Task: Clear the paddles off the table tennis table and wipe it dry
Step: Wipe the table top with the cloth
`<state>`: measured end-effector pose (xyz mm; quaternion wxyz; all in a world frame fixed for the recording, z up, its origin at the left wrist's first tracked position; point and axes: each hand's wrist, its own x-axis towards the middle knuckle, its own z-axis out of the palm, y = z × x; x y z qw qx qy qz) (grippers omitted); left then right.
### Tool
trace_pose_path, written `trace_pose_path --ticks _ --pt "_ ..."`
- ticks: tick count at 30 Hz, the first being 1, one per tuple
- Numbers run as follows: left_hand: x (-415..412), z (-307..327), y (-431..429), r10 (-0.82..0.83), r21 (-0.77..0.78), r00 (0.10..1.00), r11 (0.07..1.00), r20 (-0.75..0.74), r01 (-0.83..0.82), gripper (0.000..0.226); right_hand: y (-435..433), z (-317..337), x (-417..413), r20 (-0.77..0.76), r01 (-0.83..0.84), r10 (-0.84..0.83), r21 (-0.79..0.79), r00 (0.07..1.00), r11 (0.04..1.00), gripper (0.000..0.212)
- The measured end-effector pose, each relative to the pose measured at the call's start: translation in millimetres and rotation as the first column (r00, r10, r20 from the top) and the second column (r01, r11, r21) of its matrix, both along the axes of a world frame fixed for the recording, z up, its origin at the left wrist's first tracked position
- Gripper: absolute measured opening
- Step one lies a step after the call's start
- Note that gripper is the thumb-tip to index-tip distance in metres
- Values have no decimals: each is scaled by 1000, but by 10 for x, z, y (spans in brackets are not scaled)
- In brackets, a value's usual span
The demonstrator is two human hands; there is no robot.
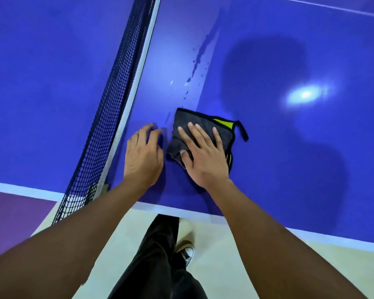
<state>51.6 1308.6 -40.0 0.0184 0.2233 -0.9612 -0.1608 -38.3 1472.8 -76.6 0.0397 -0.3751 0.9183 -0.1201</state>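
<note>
While the net (117, 100) runs up frame left | left hand (144, 157) holds nothing, fingers bent onto the blue table (289, 169) – likely bracing | right hand (203, 156) at centre, fingers spread, pressing folded cloth (181, 126) below the water streak (200, 57) – no paddles visible

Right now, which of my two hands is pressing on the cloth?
The right hand, spread flat on the folded grey cloth. The left hand rests on the bare blue table beside the net.

Head view, steeply down, close over table (289, 147)
</note>
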Motion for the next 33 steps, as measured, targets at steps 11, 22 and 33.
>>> trace_pose_path --ticks 11,22,33 --pt "-1940 -169 -811 -8 -11 997 1000 -70 7 44 -824 -28 -2343 -28 92 -91 14 995 996 56" --pt "-2455 -385 -976 126 -58 992 990 -7 -126 55 -1539 -30 -4529 -40 160 -158 52 987 986 59" --pt "-2472 -408 -981 129 -90 992 988 0 -128 52 -1838 -25 -5172 -61 165 -162 55 985 985 62"
